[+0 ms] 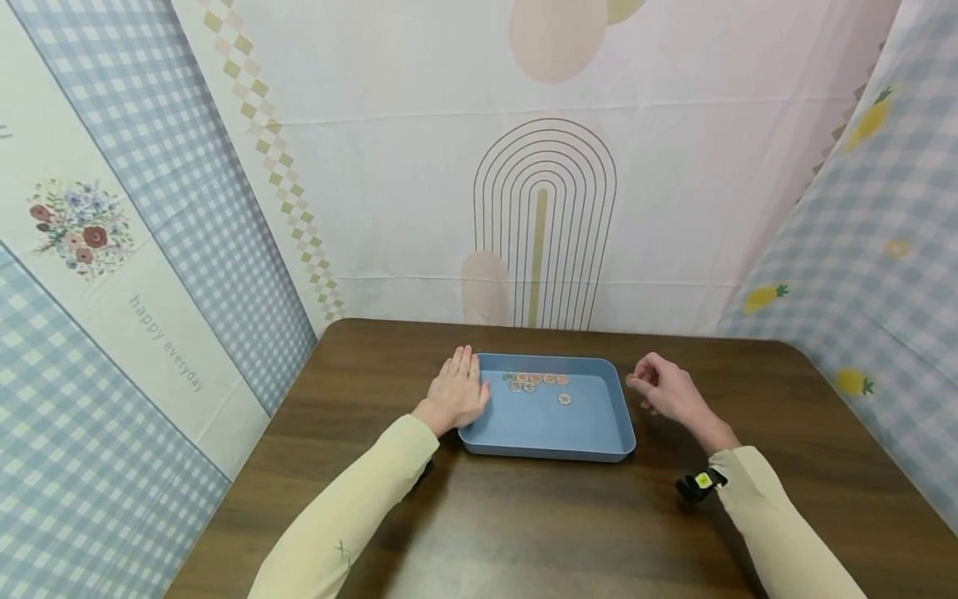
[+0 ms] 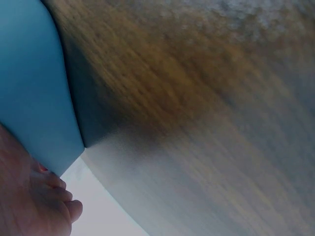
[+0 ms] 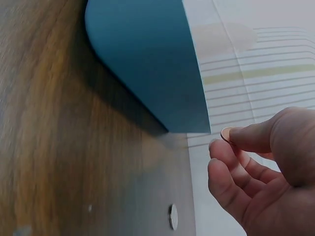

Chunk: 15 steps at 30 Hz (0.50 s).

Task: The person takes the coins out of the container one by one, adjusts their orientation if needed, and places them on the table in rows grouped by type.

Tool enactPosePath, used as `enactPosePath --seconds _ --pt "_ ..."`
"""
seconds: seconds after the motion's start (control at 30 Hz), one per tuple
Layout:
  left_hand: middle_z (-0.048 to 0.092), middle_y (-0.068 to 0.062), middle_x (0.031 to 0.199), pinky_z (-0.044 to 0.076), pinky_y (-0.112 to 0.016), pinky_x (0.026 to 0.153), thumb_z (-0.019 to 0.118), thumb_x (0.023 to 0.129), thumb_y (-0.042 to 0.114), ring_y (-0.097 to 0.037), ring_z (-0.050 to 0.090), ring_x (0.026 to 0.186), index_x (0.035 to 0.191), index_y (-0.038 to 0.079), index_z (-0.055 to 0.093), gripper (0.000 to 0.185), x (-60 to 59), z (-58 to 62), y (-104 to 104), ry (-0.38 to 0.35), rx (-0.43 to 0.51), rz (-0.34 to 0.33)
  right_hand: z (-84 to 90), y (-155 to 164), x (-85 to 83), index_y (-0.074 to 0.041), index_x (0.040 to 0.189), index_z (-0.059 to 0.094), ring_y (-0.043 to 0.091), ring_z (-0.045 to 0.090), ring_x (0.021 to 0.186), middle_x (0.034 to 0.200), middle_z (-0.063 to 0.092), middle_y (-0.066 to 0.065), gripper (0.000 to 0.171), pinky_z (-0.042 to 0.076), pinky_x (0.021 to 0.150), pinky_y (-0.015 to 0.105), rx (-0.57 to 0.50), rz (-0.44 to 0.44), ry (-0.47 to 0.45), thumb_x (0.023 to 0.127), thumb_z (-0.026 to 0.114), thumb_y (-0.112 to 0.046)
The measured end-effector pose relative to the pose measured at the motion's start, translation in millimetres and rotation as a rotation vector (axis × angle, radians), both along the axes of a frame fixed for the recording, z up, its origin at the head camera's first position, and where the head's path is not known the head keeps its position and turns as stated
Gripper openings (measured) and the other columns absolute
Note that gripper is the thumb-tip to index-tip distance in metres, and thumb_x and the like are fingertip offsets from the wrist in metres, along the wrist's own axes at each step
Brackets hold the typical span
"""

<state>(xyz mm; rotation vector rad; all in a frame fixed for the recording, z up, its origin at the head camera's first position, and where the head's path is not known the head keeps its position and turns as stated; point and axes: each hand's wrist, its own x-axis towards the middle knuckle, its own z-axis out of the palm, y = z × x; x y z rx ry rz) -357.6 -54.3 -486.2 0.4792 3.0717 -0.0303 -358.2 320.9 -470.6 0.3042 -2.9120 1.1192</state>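
A blue rectangular tray (image 1: 539, 428) rests on the wooden table, with copper-coloured and silver coins (image 1: 550, 378) lined up near its back wall. One silver coin (image 1: 565, 399) lies apart from these, nearer the tray's middle. Fingers extended, my left hand (image 1: 453, 394) lies against the tray's left rim. Just beyond the right wall, my right hand (image 1: 669, 391) pinches a coin between thumb and fingers; this coin (image 3: 227, 134) shows copper-coloured at the thumb tip in the right wrist view. The left wrist view catches part of the left hand (image 2: 37, 201) beside the tray's outer wall (image 2: 34, 83).
A silver coin (image 3: 173, 217) lies on the table outside the tray, below the right hand in the right wrist view. The dark wooden table (image 1: 524, 524) ends at a patterned cloth (image 1: 404, 208) behind it. Checked cloth (image 1: 883, 274) hangs on both sides.
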Motion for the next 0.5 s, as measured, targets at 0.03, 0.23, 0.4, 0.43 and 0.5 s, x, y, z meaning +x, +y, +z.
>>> enactPosePath --seconds 0.03,0.23,0.4,0.43,0.5 --pt "0.012 -0.021 0.164 0.016 -0.042 0.125 0.021 0.104 0.041 -0.032 0.01 0.153 0.155 -0.004 0.018 0.067 -0.2 -0.1 0 0.0 -0.001 -0.001 -0.4 3 0.4 -0.007 0.101 0.051 0.02 0.063 0.064 0.084 0.06 0.013 0.016 0.054 0.053 0.031 0.002 -0.005 -0.001 0.096 0.063 -0.018" --pt "0.013 -0.021 0.164 0.016 -0.042 0.125 0.022 0.105 0.04 -0.033 0.011 0.153 0.154 -0.004 0.019 0.067 -0.7 -0.2 1 0.001 0.004 -0.002 -2.1 15 3.7 -0.004 0.098 0.052 0.019 0.061 0.06 0.079 0.061 0.013 0.016 0.052 0.05 0.031 0.01 -0.013 0.001 0.095 0.063 -0.015" --pt "0.01 -0.021 0.164 0.015 -0.043 0.125 0.022 0.105 0.04 -0.032 0.009 0.154 0.155 -0.003 0.017 0.067 -0.1 0.0 0 -0.015 0.0 0.007 -6.1 22 6.1 -0.004 0.097 0.052 0.017 0.059 0.057 0.077 0.06 0.01 0.015 0.051 0.049 0.031 0.044 0.002 -0.024 0.095 0.062 -0.015" --pt "0.01 -0.021 0.164 0.015 -0.043 0.125 0.022 0.105 0.04 -0.032 0.009 0.154 0.155 -0.003 0.017 0.067 0.0 0.2 0 -0.015 -0.001 0.007 -7.1 23 6.4 -0.004 0.096 0.052 0.017 0.059 0.057 0.077 0.06 0.01 0.014 0.051 0.048 0.031 0.048 0.002 -0.031 0.095 0.062 -0.015" --pt "0.011 -0.021 0.164 0.015 -0.043 0.125 0.023 0.105 0.04 -0.032 0.009 0.154 0.155 -0.003 0.018 0.067 0.5 0.7 0 -0.014 -0.001 0.006 -8.9 26 7.3 -0.004 0.096 0.052 0.018 0.059 0.057 0.077 0.059 0.009 0.014 0.051 0.048 0.032 0.053 0.002 -0.042 0.095 0.062 -0.015"
